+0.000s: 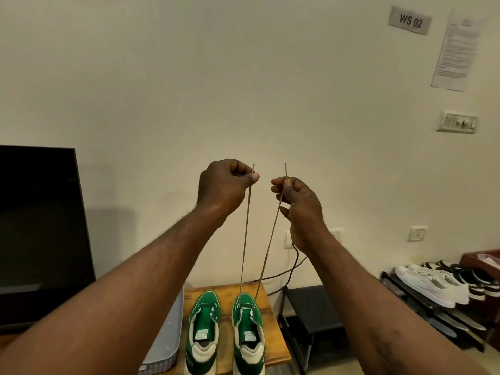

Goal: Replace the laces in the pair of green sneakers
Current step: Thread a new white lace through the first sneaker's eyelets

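This looks like a numbered workstation in a plain office-type room, set up for handling shoes. A sign (410, 20) reading "WS 02" hangs on the cream wall at upper right, with a printed sheet (457, 50) taped beside it and a switch panel (457, 122) below. A dark screen (40, 212) fills the left edge. At bottom centre a small wooden table (274, 345) carries green sneakers (204, 320) and a gray tray (167, 334). At lower right a black rack (389, 278) holds white shoes (430, 286).
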`<state>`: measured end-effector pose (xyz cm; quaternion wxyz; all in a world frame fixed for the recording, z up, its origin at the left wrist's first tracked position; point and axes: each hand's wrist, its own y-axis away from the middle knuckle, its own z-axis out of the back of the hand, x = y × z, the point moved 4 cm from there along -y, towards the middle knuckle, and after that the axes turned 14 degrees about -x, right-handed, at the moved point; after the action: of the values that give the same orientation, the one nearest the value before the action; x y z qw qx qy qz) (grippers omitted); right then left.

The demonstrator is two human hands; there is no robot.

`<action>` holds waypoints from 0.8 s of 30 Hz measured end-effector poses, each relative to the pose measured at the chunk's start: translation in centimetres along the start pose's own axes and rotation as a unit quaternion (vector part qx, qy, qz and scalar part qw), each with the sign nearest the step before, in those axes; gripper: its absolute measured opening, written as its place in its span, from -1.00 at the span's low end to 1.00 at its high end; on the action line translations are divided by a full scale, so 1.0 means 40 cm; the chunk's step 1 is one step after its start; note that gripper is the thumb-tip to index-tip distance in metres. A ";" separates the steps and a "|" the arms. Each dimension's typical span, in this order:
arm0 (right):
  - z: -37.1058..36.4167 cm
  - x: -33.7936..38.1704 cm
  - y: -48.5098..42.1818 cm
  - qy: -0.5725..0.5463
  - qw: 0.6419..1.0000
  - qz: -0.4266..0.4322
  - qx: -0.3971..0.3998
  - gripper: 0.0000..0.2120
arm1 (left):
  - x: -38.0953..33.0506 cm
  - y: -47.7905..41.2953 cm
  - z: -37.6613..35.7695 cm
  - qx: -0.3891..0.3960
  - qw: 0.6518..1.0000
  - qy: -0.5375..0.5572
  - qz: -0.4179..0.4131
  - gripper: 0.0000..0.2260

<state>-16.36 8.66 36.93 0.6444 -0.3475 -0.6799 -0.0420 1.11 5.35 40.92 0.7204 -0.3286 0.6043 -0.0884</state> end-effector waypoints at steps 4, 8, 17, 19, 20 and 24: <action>-0.002 0.006 -0.014 -0.007 1.000 0.009 -0.015 -0.70 | -0.002 -0.004 0.004 -0.002 1.000 -0.008 -0.003 -0.91; -0.001 0.006 -0.022 -0.006 1.000 0.010 -0.019 -0.70 | -0.004 -0.009 0.007 -0.008 1.000 -0.022 -0.011 -0.89; -0.003 0.011 -0.022 -0.008 1.000 0.029 0.001 -0.71 | -0.009 -0.012 0.007 -0.020 0.999 -0.040 -0.021 -0.89; -0.004 0.013 -0.024 -0.013 0.999 0.031 0.001 -0.71 | -0.011 -0.014 0.006 -0.019 0.999 -0.043 -0.025 -0.89; -0.005 0.013 -0.024 -0.014 0.999 0.032 0.002 -0.71 | -0.013 -0.015 0.006 -0.020 0.998 -0.045 -0.027 -0.89; -0.005 0.011 -0.026 -0.018 0.999 0.028 0.001 -0.71 | -0.013 -0.018 0.006 -0.021 0.998 -0.044 -0.025 -0.90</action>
<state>-16.71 7.96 37.76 0.6334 -0.3660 -0.6815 -0.0169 1.39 5.14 41.77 0.7373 -0.3619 0.5650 -0.0792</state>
